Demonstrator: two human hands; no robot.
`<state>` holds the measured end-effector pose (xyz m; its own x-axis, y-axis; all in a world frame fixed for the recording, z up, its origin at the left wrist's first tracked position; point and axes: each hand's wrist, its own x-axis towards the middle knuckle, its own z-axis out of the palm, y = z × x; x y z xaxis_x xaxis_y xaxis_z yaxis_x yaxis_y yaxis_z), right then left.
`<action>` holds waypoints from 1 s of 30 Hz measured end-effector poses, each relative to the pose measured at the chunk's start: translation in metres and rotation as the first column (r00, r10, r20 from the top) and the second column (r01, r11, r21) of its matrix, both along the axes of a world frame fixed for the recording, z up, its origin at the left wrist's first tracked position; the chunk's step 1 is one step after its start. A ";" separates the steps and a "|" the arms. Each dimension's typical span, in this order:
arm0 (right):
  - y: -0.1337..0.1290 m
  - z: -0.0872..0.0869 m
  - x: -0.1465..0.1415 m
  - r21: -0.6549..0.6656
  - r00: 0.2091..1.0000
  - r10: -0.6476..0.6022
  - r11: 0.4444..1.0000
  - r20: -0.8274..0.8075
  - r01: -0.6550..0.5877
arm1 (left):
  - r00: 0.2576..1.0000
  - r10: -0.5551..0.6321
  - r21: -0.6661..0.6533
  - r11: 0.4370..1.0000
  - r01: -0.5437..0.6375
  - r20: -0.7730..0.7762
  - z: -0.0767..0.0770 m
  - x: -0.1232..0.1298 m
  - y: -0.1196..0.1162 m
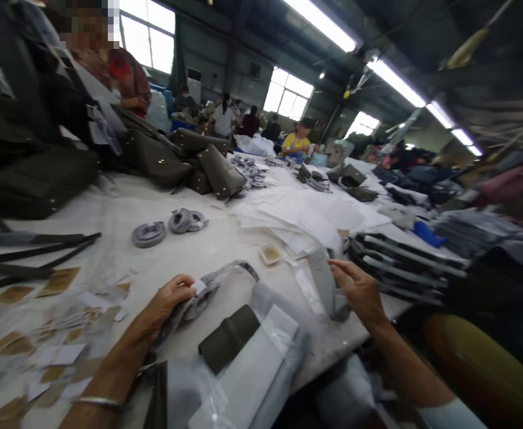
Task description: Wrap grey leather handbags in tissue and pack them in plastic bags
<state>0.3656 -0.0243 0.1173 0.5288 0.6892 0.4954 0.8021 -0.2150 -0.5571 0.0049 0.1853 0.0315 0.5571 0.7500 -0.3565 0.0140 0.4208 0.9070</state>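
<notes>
My left hand (174,295) pinches a small white tag beside a coiled strap (201,302) wrapped in clear plastic. On the right, my right hand (355,289) has its thumb and fingers together at the edge of a grey piece (323,277) that bears a dark mark. Between the hands lie a dark olive rolled piece (230,338) and a white sheet (248,369) with clear plastic around it. A small square dish (270,254) with yellowish contents sits beyond them.
Coiled grey straps (149,234) and dark bags (221,171) lie farther back. Small tags and packets (58,357) cover the left. White sheets (297,214) lie mid-table, near stacked dark pieces (404,268) at right. A person (125,77) stands at back left; others are farther off.
</notes>
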 end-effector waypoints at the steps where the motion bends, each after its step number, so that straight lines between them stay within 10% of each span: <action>1: -0.020 0.002 0.022 -0.037 0.990 -0.130 0.991 -0.063 0.128 | 1.000 -0.008 0.003 1.000 0.008 -0.012 -0.001 0.000 0.002; 5: -0.077 -0.009 0.084 -0.251 0.875 -0.416 0.900 -0.246 0.357 | 0.999 0.005 0.036 0.999 -0.004 -0.046 -0.004 0.001 0.005; 11: -0.071 -0.037 0.089 -0.259 0.556 -0.277 0.959 -0.784 0.113 | 0.997 0.026 0.024 0.999 -0.024 -0.078 -0.007 -0.001 0.005; 20: -0.045 -0.044 0.079 -0.179 0.535 -0.297 0.948 -0.791 0.263 | 0.999 -0.015 0.074 0.997 0.018 -0.047 -0.014 -0.001 0.010; 27: -0.066 -0.034 0.058 0.048 0.591 -0.172 0.940 -0.788 0.338 | 0.997 0.038 0.062 0.998 -0.034 -0.061 -0.007 -0.001 0.004; 30: -0.079 -0.053 0.043 -0.049 0.568 -0.253 0.936 -0.783 0.349 | 0.999 0.025 0.084 0.996 -0.021 -0.043 -0.005 -0.001 0.004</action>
